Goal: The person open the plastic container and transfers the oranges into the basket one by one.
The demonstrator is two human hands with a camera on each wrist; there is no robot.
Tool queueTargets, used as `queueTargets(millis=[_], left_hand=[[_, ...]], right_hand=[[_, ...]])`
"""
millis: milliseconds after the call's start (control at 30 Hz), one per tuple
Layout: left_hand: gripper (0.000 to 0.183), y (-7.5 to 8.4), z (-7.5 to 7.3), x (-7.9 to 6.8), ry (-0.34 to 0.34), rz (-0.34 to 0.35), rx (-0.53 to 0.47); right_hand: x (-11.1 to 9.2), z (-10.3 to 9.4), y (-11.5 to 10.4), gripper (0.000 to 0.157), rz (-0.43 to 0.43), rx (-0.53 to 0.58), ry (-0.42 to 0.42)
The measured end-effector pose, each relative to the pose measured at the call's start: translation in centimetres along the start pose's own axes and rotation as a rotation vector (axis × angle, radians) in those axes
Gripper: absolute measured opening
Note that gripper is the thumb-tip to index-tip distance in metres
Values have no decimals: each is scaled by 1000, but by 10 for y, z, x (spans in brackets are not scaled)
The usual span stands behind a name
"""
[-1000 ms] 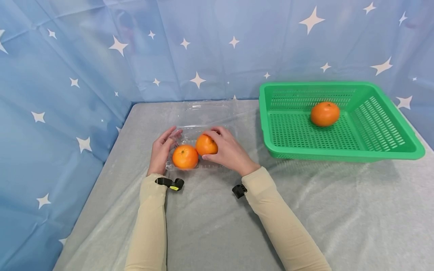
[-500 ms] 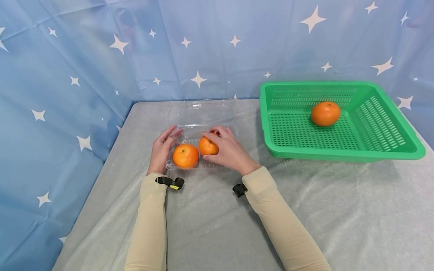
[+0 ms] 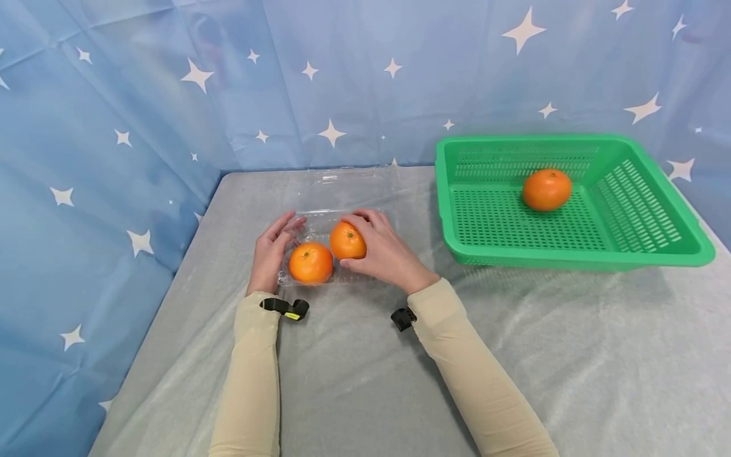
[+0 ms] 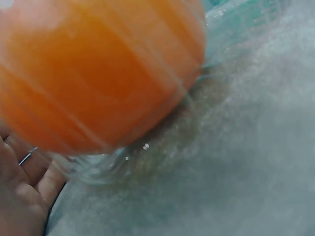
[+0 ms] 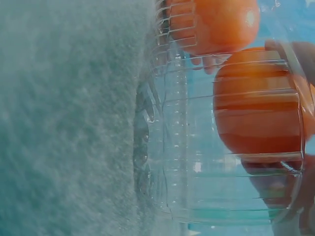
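Note:
A clear plastic clamshell box [image 3: 320, 219] lies with its lid folded back. My left hand [image 3: 270, 257] holds the box's left side, with thumb and fingers around the wall near the rim. One orange [image 3: 311, 263] sits in the box's left front part, close to that hand; through the plastic it fills much of the left wrist view. My right hand [image 3: 385, 254] grips a second orange [image 3: 348, 240] from its right side, inside the box next to the first. In the right wrist view this held orange [image 5: 258, 110] shows through the box wall, seemingly above its floor.
A green perforated basket [image 3: 571, 261] stands at the right rear of the grey-covered table [image 3: 354, 381]. Inside it lies one more orange [image 3: 547, 190]. A blue curtain with white stars [image 3: 365, 82] hangs behind and to the left.
The orange in my right hand has turned so its stem end shows, and has shifted slightly left and back over the last half second. My left hand stays in place on the box.

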State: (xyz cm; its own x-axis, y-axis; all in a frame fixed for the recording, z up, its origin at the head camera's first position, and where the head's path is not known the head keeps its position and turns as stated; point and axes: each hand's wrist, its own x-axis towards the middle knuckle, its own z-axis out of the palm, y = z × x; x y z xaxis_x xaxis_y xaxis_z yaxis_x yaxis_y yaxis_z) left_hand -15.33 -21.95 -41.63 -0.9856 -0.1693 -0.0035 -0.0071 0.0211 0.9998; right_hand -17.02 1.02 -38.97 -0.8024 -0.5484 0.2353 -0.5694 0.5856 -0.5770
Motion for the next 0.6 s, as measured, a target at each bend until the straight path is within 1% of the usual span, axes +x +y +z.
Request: queueTargets(millis=[267,433,600], left_hand=[[43,0,0,-1,8,-2,14],[44,1,0,-1,-1,-7,13],[43,0,0,0,-7,-2,10]], right_hand=[[1,-5,-3,72,-23,-4,-6],[0,-11,-7,72,-42,-5,11],[0,-15,-9,72,-35,0,20]])
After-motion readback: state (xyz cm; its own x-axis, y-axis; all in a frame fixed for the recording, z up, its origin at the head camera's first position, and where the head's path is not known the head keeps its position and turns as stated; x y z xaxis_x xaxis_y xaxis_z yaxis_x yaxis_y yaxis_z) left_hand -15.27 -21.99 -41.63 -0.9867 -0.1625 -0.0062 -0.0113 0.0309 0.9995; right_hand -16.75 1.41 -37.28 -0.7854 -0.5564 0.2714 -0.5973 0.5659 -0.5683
